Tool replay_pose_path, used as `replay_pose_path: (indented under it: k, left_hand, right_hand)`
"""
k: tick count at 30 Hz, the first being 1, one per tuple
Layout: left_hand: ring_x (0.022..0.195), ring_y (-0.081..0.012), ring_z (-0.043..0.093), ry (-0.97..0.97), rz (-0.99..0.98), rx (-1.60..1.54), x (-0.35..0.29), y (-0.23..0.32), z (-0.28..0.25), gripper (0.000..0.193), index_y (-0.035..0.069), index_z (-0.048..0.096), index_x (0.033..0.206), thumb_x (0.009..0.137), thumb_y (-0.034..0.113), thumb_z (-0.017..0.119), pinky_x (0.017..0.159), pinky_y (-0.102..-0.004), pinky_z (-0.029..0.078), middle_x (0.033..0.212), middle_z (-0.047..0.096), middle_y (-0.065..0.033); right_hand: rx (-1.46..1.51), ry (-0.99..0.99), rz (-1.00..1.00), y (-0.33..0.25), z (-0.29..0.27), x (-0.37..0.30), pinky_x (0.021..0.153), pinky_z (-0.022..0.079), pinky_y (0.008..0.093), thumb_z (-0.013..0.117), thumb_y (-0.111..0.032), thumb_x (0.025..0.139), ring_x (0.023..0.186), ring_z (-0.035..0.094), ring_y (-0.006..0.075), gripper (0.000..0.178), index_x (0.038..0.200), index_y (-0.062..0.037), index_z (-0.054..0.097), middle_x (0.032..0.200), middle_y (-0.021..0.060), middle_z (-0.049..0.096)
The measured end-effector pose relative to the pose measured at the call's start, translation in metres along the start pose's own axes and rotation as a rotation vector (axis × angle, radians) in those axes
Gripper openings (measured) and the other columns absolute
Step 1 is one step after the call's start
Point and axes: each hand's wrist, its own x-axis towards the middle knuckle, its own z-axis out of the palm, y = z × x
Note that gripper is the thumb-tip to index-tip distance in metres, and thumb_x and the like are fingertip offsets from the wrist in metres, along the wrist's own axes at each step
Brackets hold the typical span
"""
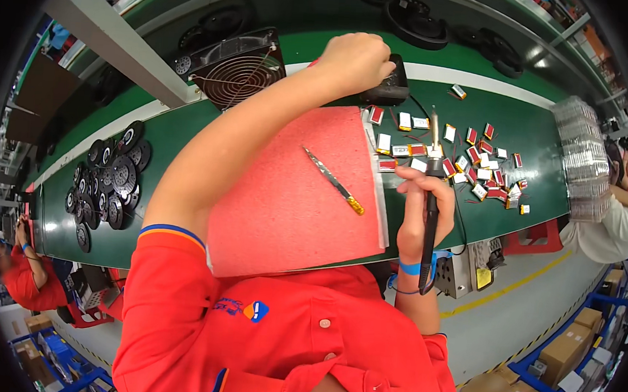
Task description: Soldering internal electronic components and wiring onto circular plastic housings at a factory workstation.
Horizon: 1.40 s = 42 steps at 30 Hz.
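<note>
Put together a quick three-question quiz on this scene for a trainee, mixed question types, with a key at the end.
1. What is the person's right hand holding?
2. True or false: the slim, pointed metal tool with a yellow-wrapped end lies on the pink rectangular mat, touched by neither hand.
3. On which side of the mat, as the person sees it, do the black round discs lie? A) left B) right C) far side

Key:
1. A slim, black-handled soldering iron.
2. True.
3. A.
</note>
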Motion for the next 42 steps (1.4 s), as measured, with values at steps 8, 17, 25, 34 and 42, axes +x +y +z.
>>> replay_pose_path:
  k: [8,17,25,34,42]
  left_hand:
    - [0.078,-0.0237,0.058,0.080,0.244,0.128,-0.101,-0.010,-0.100,0.012,0.008,0.062,0.074,0.074,0.018,0.068,0.068,-0.0363,0.044,0.076,0.058,-0.0058]
    - [0.082,-0.0308,0.058,0.355,-0.662,0.568,-0.331,-0.121,-0.219,0.018,0.003,0.066,0.075,0.072,0.020,0.067,0.077,-0.0396,0.046,0.080,0.062,-0.0114]
    - [0.107,-0.0363,0.050,0.504,-1.484,0.815,-0.559,-0.174,-0.256,0.052,0.005,0.065,0.104,0.076,0.049,0.066,0.091,-0.0426,0.042,0.112,0.057,-0.0187]
    - [0.114,-0.0327,0.053,0.383,-1.163,0.513,-0.590,-0.287,-0.249,0.045,0.000,0.057,0.119,0.095,0.036,0.043,0.100,-0.0366,0.037,0.120,0.058,-0.0181]
    - [0.123,-0.0224,0.044,0.491,-1.070,-0.105,-0.647,-0.362,-0.262,0.047,-0.005,0.048,0.129,0.099,0.031,0.039,0.105,-0.0317,0.031,0.131,0.050,-0.0124]
  right_hand:
    - [0.014,-0.104,0.023,-0.005,-0.001,-0.008,0.072,0.049,0.0301,0.049,0.003,0.089,0.088,0.062,0.0226,0.012,0.099,-0.0029,0.049,0.096,0.0171,0.064]
    - [-0.067,-0.145,0.095,-0.002,-0.001,-0.009,0.071,0.041,0.0272,0.042,-0.003,0.094,0.076,0.049,0.0143,0.010,0.099,-0.0012,0.050,0.099,0.0140,0.063]
    - [-0.264,-0.219,-0.002,0.013,0.011,-0.004,0.071,0.041,0.0263,0.042,-0.003,0.095,0.073,0.047,0.0125,0.009,0.099,-0.0009,0.050,0.100,0.0142,0.063]
    - [-0.594,-0.163,-0.054,0.003,0.021,-0.014,0.072,0.047,0.0270,0.051,-0.004,0.088,0.078,0.054,0.0145,0.015,0.098,-0.0005,0.062,0.088,0.0063,0.060]
    - [-0.751,-0.026,-0.275,0.010,-0.018,0.022,0.063,0.044,0.0208,0.058,0.004,0.084,0.074,0.058,0.0090,0.016,0.096,-0.0057,0.062,0.091,0.0045,0.068]
